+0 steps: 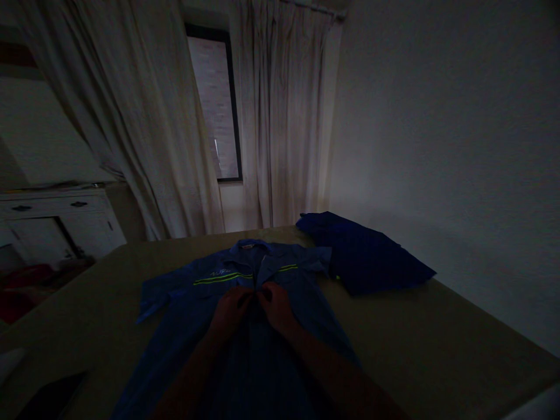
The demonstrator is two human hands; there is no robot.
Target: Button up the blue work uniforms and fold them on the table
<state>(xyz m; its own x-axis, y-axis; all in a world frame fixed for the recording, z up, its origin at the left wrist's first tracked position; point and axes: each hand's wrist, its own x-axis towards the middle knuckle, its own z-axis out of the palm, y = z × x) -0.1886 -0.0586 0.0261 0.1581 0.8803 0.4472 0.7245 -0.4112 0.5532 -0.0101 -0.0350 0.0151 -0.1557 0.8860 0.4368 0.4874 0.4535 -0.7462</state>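
Observation:
A blue short-sleeved work shirt (258, 356) lies spread out, front side up, with its collar at the far end. Thin yellow-green stripes cross its chest, and pale lettering shows on the left side. At the front opening, just below the chest stripes, my left hand (231, 306) pinches the cloth edge. My right hand (276, 303) meets it there, its fingers also closed on the shirt front. The fingertips nearly touch each other. Whether a button or other fastener sits between them is too dark to make out. The collar is open above the hands.
Dark blue folded cloth (371, 256) lies at the back right of the brownish table (402, 332), near the wall. A dark flat object (55, 396) is at the front left. Behind are long curtains (284, 116), a window and a white cabinet (56, 221).

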